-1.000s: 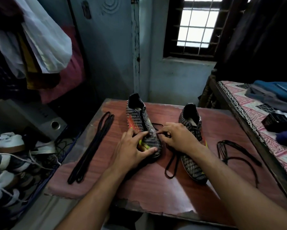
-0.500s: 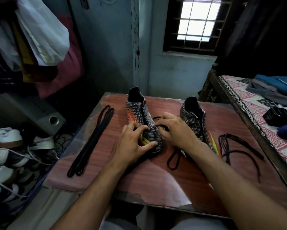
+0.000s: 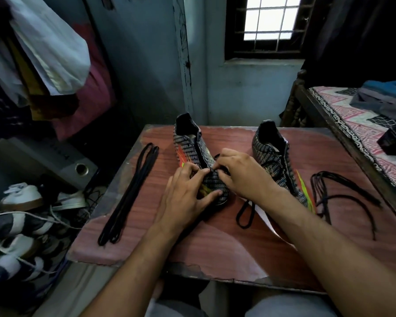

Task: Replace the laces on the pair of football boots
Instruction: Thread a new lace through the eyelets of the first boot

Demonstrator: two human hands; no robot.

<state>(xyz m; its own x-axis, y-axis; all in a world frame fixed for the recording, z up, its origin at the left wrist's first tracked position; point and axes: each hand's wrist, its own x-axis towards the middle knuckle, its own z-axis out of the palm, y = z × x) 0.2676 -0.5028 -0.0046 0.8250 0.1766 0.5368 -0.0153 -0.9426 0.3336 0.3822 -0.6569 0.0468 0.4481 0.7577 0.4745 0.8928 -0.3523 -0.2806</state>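
Two black-and-white patterned football boots stand on a reddish wooden table (image 3: 187,243). My left hand (image 3: 187,193) grips the toe of the left boot (image 3: 192,145). My right hand (image 3: 240,175) pinches a black lace (image 3: 245,213) at that boot's lower eyelets; the lace's loop trails onto the table below my wrist. The right boot (image 3: 272,154) lies beside my right forearm, partly hidden by it. A folded pair of black laces (image 3: 130,195) lies straight at the table's left. A loose tangled black lace (image 3: 343,193) lies at the right.
A bed with a patterned cover (image 3: 357,124) and a small black box (image 3: 391,140) borders the table's right edge. Shoes (image 3: 20,197) and a speaker (image 3: 78,165) crowd the floor at left. Clothes (image 3: 50,53) hang above them. A wall and window (image 3: 268,19) stand behind.
The view has shifted so the table sits lower in frame. My right hand has moved in closer to the left boot's eyelets, next to my left hand. The boots stay put.
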